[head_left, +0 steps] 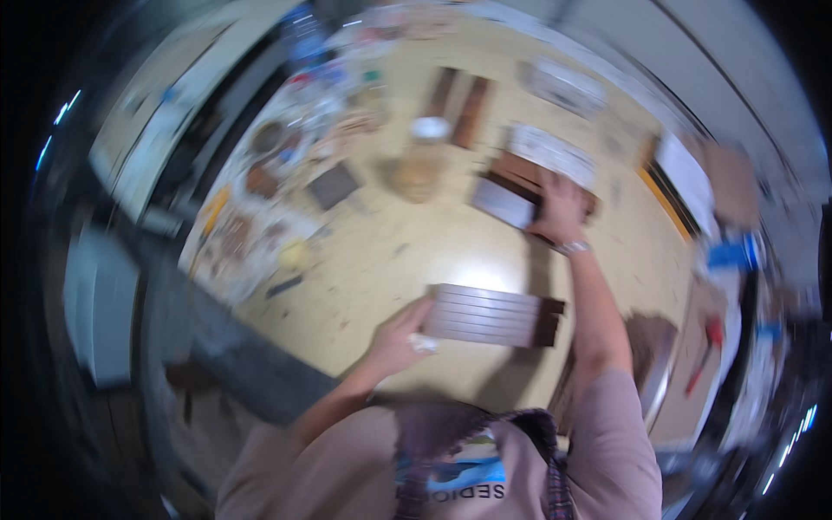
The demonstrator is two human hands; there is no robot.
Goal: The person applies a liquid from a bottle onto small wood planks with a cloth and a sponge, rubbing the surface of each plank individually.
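My left hand [401, 338] grips the left end of a brown wooden block [485, 314] with long parallel grooves along its top. Darker stepped ends stick out on that block's right side, above the table. Farther off, my right arm stretches forward, and my right hand [563, 208] is closed over the right part of a reddish-brown wooden block [517, 173], thumb on the near side and fingers across the top. A pale flat face [503, 204] shows at this block's near left. Motion blur softens the right fingertips.
A jar with a white lid [420, 169] stands mid-table, two dark wooden strips [471, 113] behind it. Cluttered plastic and small items [260, 199] cover the left side, near a dark square pad [334, 185]. A white printed package [555, 154] lies behind the right hand; a red-handled tool [706, 355] lies right.
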